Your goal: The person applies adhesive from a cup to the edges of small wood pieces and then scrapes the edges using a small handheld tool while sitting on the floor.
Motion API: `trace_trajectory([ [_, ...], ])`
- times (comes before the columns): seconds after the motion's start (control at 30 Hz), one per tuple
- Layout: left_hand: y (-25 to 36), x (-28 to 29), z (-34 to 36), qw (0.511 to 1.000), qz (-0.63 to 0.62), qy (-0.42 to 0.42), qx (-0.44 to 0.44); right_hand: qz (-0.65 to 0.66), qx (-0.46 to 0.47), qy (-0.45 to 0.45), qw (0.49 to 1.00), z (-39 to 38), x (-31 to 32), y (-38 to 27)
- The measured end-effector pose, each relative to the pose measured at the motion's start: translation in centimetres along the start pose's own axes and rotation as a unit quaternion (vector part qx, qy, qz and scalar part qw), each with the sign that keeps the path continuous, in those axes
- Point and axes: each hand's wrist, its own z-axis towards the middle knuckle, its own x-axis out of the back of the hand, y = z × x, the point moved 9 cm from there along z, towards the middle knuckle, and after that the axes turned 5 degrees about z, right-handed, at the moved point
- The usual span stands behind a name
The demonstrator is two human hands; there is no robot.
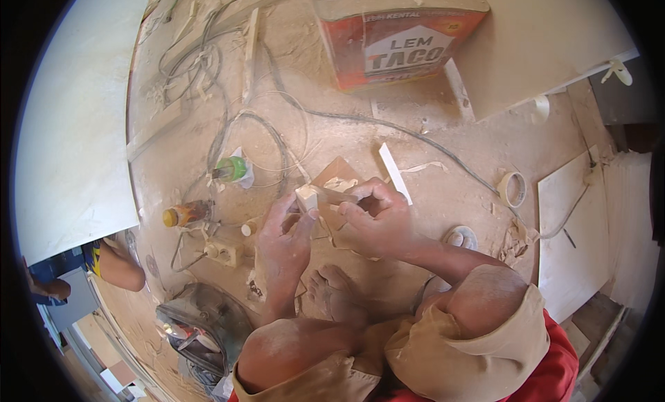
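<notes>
My left hand [282, 244] pinches a small pale block [307, 199] upright between thumb and fingers. My right hand [379, 220] is closed on a thin, flat brownish piece [335, 197], whose end reaches to the block. Blur hides exactly what kind of tool or strip this piece is. Just beyond my hands a brown square board [335, 168] lies on the dusty floor, with a whitish lump [341, 184] on it. A narrow white strip [395, 173] rests on the floor beside my right hand.
Farther off stands a red and white can [402, 45]. Dark cables [388, 125] cross the floor. Left are a green bottle [232, 168], a yellow-capped bottle [183, 213], a power socket strip [223, 253] and a dark bag [204, 326]. A tape roll [512, 190] lies right. Another person's leg [118, 265] shows far left.
</notes>
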Motion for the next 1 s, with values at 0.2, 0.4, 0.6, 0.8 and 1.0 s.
trace_trajectory([
  [0.2, -1.0, 0.8, 0.4, 0.999, -0.036, 0.004, 0.006, 0.053, 0.013, 0.004, 0.998, 0.8, -0.3, -0.8],
  [0.4, -1.3, 0.7, 0.0, 0.999, -0.049, 0.020, 0.011, 0.083, 0.028, 0.014, 0.996, 0.6, -0.7, -1.3],
  [0.6, 1.3, 0.6, 0.3, 0.994, 0.041, 0.014, -0.104, -0.177, 0.266, -0.042, 0.947, 0.6, -1.2, -6.9],
  [0.8, 4.4, 1.9, -0.3, 0.961, 0.191, 0.032, -0.198, -0.232, 0.373, -0.110, 0.892, -0.3, -2.5, -9.9],
  [1.0, 5.5, 1.8, -0.8, 0.942, 0.231, 0.028, -0.242, -0.265, 0.350, -0.095, 0.893, 0.2, -2.6, -10.0],
])
